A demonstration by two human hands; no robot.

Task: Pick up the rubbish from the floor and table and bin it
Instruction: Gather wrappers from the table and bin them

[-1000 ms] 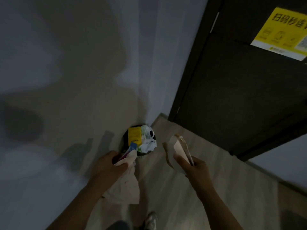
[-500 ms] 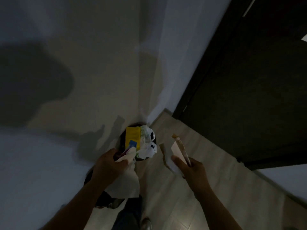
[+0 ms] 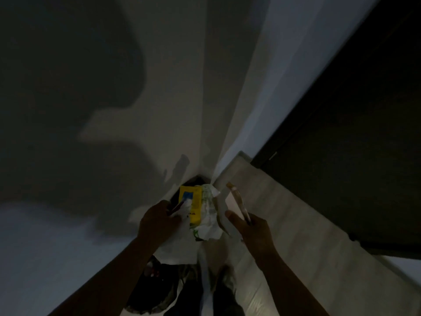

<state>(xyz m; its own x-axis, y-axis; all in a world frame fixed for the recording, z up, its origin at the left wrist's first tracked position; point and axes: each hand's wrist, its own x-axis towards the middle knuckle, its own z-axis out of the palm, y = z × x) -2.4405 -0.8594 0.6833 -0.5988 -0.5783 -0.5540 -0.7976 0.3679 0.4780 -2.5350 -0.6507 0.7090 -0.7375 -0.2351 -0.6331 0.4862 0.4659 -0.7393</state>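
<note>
As the bin [image 3: 195, 179] draws nearer, the left hand [image 3: 159, 222] grips white paper [image 3: 180, 249], the right hand [image 3: 252, 229] a wrapper [image 3: 230, 200], ready for dropping.

Napkin [image 3: 178, 249] and wrapper [image 3: 230, 201] are held near the overfull bin [image 3: 196, 179].

The one camera rides on the person's head, tipped forward and steeply down into a corner of the room. It sits close: both forearms enter from the bottom edge at 7 and 5 o'clock. The left hand [image 3: 159, 221] with its white paper [image 3: 180, 249] and the right hand [image 3: 250, 229] with its paper sleeve [image 3: 232, 201] meet just below centre, over the bin [image 3: 196, 179]. The wall [image 3: 170, 87] fills 9 to 12 o'clock, the dark door [image 3: 353, 144] 2 to 3, the floor [image 3: 284, 224] runs toward 4. The wide lens splays the corner lines outward.
</note>
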